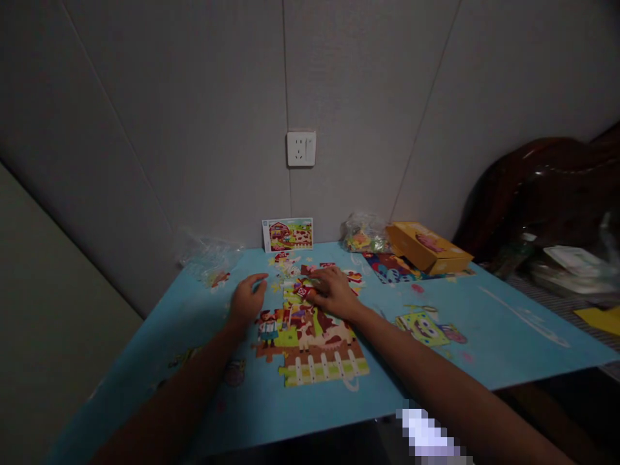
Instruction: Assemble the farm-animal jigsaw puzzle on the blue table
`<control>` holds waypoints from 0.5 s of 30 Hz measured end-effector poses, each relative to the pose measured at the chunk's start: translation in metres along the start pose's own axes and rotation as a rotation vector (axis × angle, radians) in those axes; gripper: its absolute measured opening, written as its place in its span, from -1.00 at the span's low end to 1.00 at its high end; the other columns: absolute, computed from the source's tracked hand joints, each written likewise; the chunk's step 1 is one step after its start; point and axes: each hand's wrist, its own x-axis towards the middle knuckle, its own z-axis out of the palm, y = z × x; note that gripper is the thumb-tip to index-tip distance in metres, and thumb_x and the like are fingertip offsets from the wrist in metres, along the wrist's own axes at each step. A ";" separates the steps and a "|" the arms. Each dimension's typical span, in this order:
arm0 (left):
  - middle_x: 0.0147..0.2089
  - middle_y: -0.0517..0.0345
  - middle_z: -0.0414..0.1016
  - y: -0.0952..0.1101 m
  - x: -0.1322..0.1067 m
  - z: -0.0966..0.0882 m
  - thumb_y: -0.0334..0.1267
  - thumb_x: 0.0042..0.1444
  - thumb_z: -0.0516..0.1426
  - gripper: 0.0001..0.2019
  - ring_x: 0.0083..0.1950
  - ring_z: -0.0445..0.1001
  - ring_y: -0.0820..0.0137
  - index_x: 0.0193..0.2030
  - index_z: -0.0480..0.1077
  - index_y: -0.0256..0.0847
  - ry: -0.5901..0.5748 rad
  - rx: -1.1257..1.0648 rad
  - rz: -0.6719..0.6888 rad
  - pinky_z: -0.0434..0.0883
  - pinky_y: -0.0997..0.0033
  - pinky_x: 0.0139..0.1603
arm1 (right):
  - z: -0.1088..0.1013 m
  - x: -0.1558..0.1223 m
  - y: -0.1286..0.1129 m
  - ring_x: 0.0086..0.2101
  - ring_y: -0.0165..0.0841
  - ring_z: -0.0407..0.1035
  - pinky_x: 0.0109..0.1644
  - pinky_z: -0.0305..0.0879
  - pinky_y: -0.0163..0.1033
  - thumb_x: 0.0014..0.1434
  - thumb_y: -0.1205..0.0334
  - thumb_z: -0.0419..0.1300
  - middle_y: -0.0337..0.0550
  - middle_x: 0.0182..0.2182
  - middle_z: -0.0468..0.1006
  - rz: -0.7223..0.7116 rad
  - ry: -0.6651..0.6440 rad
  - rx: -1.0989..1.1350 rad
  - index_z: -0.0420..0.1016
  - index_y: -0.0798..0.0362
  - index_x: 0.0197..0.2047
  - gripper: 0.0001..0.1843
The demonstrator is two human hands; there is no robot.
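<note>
On the blue table lies a partly joined jigsaw puzzle [314, 339] with a farm scene: cows, a figure in blue overalls and a white fence. My right hand [335, 294] reaches over its upper part, fingers bent and closed on a red puzzle piece [303, 292] with a white cross mark. The fingertips partly hide that piece. My left hand [248, 298] rests to the left of the puzzle, thumb and fingers apart, holding nothing. Loose puzzle pieces [289, 266] lie beyond both hands. A farm picture card [289, 234] leans against the wall.
A clear plastic bag [210, 253] lies at the back left. Farther right are a bag of pieces [364, 234] and a yellow-orange box [429, 247], which rests partly on a dark blue picture sheet [394, 267]. A wall socket [301, 149] is above the table [504, 342].
</note>
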 end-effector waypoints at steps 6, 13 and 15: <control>0.18 -0.23 0.48 0.003 -0.042 -0.017 -0.25 0.22 -0.03 -0.62 0.25 0.38 0.04 0.05 0.48 -0.30 -0.048 0.150 -0.008 0.15 -0.21 0.32 | -0.015 -0.033 -0.022 -0.22 -0.21 0.35 -0.08 0.24 -0.12 0.21 -0.04 0.21 -0.02 -0.28 0.49 0.147 0.084 -0.144 0.51 0.09 -0.25 -0.67; 0.34 -0.36 0.27 -0.020 -0.146 -0.077 -0.07 0.29 -0.13 -0.44 0.36 0.23 -0.07 0.24 0.32 -0.44 -0.141 0.475 0.214 0.18 -0.18 0.32 | -0.035 -0.063 -0.030 -0.24 -0.29 0.33 -0.10 0.26 -0.21 0.06 -0.06 0.37 -0.06 -0.24 0.43 0.221 -0.260 -0.072 0.52 0.12 -0.12 -0.54; 0.37 -0.35 0.23 -0.022 -0.167 -0.091 -0.09 0.30 -0.18 -0.43 0.41 0.14 -0.14 0.24 0.33 -0.43 -0.196 0.516 0.314 0.12 -0.23 0.34 | -0.042 -0.055 -0.029 -0.24 -0.32 0.33 -0.12 0.26 -0.25 0.06 0.02 0.39 -0.09 -0.25 0.43 0.230 -0.368 -0.046 0.53 0.12 -0.14 -0.60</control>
